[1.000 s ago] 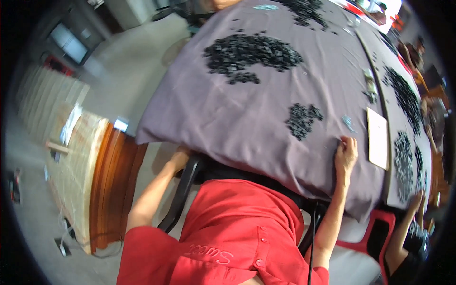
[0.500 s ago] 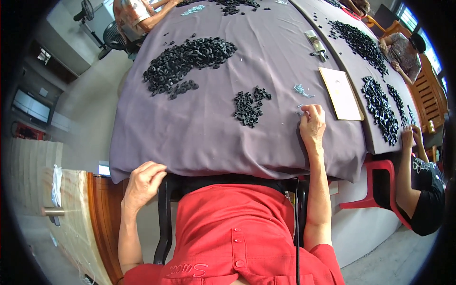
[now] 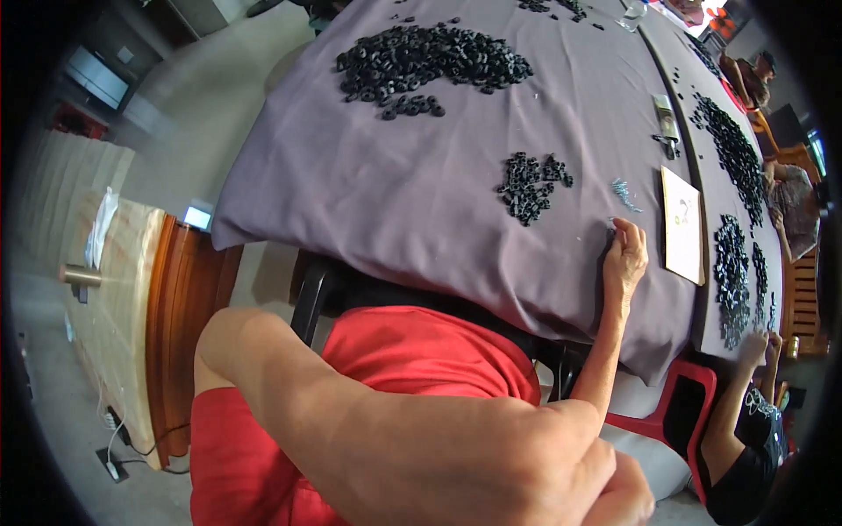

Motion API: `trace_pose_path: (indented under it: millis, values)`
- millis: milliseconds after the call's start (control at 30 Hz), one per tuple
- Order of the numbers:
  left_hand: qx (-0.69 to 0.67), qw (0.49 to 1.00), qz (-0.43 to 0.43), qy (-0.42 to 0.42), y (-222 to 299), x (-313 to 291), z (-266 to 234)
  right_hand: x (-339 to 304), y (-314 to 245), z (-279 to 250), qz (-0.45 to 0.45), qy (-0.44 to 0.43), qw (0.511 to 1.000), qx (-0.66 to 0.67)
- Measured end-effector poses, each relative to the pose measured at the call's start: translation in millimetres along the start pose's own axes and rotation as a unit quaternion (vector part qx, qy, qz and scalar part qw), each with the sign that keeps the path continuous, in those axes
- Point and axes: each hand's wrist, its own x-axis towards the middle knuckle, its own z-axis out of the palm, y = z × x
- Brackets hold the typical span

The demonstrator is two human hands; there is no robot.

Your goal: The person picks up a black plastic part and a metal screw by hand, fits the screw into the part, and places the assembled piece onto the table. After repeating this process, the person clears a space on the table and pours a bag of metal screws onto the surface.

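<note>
My right hand (image 3: 624, 256) rests on the purple cloth of the table (image 3: 395, 202). Its fingertips are pinched together on a tiny silver piece at the cloth. A small cluster of silver pieces (image 3: 624, 194) lies just beyond it, and a small pile of black rings (image 3: 529, 184) sits to its left. My left forearm crosses the lower part of the view close to the camera. My left hand (image 3: 610, 480) is at the bottom edge with curled fingers, partly cut off; whether it holds anything is hidden.
A big heap of black rings (image 3: 430, 63) lies farther back. A white card (image 3: 681, 226) lies right of my hand, with more ring piles (image 3: 730, 263) beyond. Another person's arm (image 3: 732, 394) reaches the table above a red chair (image 3: 680, 412). A wooden cabinet (image 3: 132, 298) stands left.
My left arm has lifted off the black chair and swung up across the view near the camera. The view has tilted. My right hand stays at the same spot on the cloth.
</note>
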Motion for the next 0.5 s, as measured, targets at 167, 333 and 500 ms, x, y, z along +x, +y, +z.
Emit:
trace_pose_path:
  millis: [167, 333, 500]
  values:
    - [0.056, 0.992, -0.109, 0.007, 9, 0, -1, 2, -9, 1, 0.032, -0.028, 0.999, 0.016]
    - [0.1, 0.972, -0.211, 0.005, 17, 3, -2, 7, -6, 0, 0.053, -0.069, 0.995, -0.041]
    - [0.129, 0.946, -0.295, -0.026, 28, -12, -19, 18, -17, 1, 0.086, -0.128, 0.979, -0.132]
